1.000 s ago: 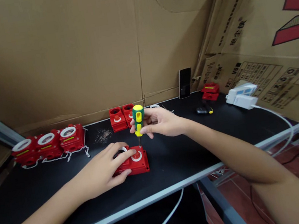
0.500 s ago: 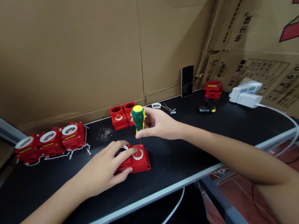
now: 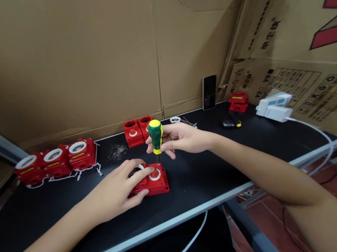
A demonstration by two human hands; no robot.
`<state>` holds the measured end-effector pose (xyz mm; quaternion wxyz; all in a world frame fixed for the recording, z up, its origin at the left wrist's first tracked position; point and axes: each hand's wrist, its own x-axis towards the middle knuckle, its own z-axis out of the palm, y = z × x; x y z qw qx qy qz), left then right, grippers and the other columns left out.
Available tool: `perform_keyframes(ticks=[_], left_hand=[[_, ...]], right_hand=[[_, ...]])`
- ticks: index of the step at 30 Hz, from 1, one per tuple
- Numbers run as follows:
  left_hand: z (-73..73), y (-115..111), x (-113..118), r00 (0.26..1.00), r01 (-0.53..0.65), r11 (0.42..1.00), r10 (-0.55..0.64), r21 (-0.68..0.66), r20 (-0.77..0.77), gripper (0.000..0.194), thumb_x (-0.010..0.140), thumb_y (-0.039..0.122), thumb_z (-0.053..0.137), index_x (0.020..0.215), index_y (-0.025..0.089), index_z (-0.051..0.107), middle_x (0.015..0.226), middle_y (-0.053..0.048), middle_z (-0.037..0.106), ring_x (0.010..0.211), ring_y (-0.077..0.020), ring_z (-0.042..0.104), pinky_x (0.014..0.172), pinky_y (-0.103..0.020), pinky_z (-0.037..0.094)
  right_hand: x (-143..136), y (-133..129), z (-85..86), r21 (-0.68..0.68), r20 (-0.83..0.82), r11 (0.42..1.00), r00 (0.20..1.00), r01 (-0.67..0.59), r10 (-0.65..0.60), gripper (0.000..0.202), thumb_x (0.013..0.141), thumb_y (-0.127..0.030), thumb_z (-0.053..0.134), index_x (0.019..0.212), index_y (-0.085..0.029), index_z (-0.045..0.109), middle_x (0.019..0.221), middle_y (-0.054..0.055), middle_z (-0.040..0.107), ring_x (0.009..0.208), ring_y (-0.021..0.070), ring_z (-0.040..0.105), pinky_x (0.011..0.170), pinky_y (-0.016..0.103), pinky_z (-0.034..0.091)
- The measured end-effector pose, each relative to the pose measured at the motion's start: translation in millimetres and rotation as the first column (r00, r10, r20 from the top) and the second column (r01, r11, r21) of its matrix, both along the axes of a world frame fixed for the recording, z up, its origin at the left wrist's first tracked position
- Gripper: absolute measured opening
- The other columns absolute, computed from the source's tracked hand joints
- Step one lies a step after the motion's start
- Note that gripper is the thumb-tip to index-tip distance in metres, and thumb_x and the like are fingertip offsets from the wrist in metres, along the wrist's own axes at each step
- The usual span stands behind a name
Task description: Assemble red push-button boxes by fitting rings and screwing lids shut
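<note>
- Screwdriver (image 3: 155,134), green and yellow, nearly upright over the table, its shaft reaching down to the far right part of the red box's top.
- The red box (image 3: 162,186) lies flat on the black table (image 3: 214,174), near its front edge; a red knob (image 3: 154,173) with a white ring around it sits on its right part.
- My right hand (image 3: 186,138) comes in from the right and pinches the screwdriver's handle, thumb on the near side, fingertips on the far side, the others loosely curled.
- My left hand (image 3: 116,189) lies over the left part of the box, fingers spread, one fingertip at the knob and my thumb along the near side.
- Behind my hands, two red units (image 3: 133,137) stand side by side against the cardboard (image 3: 106,59); grey crumbs (image 3: 117,152) are scattered left of them.
- To their right lie a white ring piece (image 3: 175,120) and thin rods (image 3: 191,124).
- On my left, three red units with white rims (image 3: 83,157) sit in a row, white string (image 3: 76,173) along their near side.
- Farther right, a phone (image 3: 209,92) leans upright on the cardboard; a black tool with a yellow end (image 3: 228,123) lies near red pieces (image 3: 238,102), and beyond is a white adapter (image 3: 277,113) with a white cable (image 3: 325,135).
</note>
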<state>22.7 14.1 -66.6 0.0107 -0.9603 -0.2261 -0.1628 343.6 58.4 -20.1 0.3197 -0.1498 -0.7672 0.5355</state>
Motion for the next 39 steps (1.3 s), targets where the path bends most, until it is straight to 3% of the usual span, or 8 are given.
perform_keyframes(ticks=[7,14,19,24,27,33,39], left_hand=[[2.6,-2.3,0.6,1.0,-0.013,1.0,0.013,-0.018,-0.005,0.049,0.117,0.036,0.06,0.166,0.032,0.06,0.153,-0.015,0.066,0.127,-0.0325,0.073,0.109,-0.044,0.065],[1.8,-0.8,0.7,1.0,-0.017,0.999,0.017,-0.035,-0.012,0.051,0.115,0.034,0.062,0.165,0.033,0.061,0.152,-0.016,0.066,0.127,-0.0335,0.073,0.108,-0.044,0.066],[0.7,-0.7,-0.8,1.0,-0.018,0.999,0.017,-0.031,-0.013,0.051,0.114,0.034,0.063,0.165,0.033,0.061,0.153,-0.016,0.066,0.127,-0.0335,0.072,0.108,-0.044,0.065],[2.8,-1.4,0.9,1.0,0.001,1.0,-0.001,-0.015,-0.007,0.049,0.118,0.037,0.057,0.167,0.031,0.058,0.151,-0.016,0.066,0.125,-0.0332,0.073,0.107,-0.045,0.066],[2.6,-1.3,0.8,1.0,0.012,1.0,-0.012,-0.009,0.0,0.049,0.119,0.038,0.054,0.168,0.031,0.056,0.151,-0.017,0.066,0.124,-0.0332,0.073,0.107,-0.045,0.066],[-0.2,-0.3,-0.6,1.0,0.009,1.0,-0.009,-0.001,-0.001,0.05,0.12,0.038,0.052,0.169,0.031,0.055,0.153,-0.017,0.064,0.126,-0.0335,0.073,0.108,-0.046,0.066],[2.5,-0.6,0.6,1.0,-0.002,1.0,0.002,-0.002,-0.01,0.05,0.119,0.038,0.055,0.169,0.031,0.055,0.154,-0.016,0.064,0.128,-0.0323,0.073,0.111,-0.045,0.065]], right_hand=[[-7.3,-2.0,-3.7,-0.018,-0.001,0.984,0.984,0.179,-0.179,0.043,0.089,-0.043,0.099,0.103,-0.021,0.065,0.103,0.006,0.086,0.069,0.0128,0.063,0.062,0.028,0.056],[-22.1,-4.3,-15.6,-0.037,-0.075,0.952,0.949,0.303,-0.305,0.065,0.068,-0.049,0.112,0.097,-0.024,0.06,0.088,-0.006,0.064,0.07,0.012,0.053,0.064,0.027,0.048],[-22.4,-1.4,-20.1,-0.064,-0.1,0.963,0.959,0.261,-0.267,0.062,0.075,-0.046,0.11,0.107,-0.024,0.063,0.093,-0.005,0.068,0.067,0.01,0.052,0.06,0.025,0.047],[-5.5,5.8,-10.2,-0.061,-0.083,0.998,0.996,0.013,-0.018,0.047,0.1,-0.046,0.092,0.128,-0.02,0.064,0.119,0.01,0.084,0.067,0.0104,0.063,0.057,0.026,0.054],[1.6,6.5,-5.8,-0.033,-0.05,0.999,0.998,-0.024,0.022,0.036,0.108,-0.04,0.082,0.13,-0.017,0.067,0.122,0.013,0.087,0.058,0.0074,0.059,0.062,0.028,0.059],[-2.5,1.5,-6.4,-0.031,-0.072,0.996,0.994,0.078,-0.08,0.031,0.103,-0.032,0.087,0.122,-0.016,0.069,0.122,0.015,0.089,0.059,0.0069,0.062,0.061,0.026,0.058],[-10.2,-0.3,-6.2,-0.086,-0.102,0.988,0.986,0.126,-0.135,0.049,0.09,-0.036,0.101,0.119,-0.018,0.066,0.115,0.014,0.088,0.077,0.0147,0.073,0.053,0.022,0.053]])
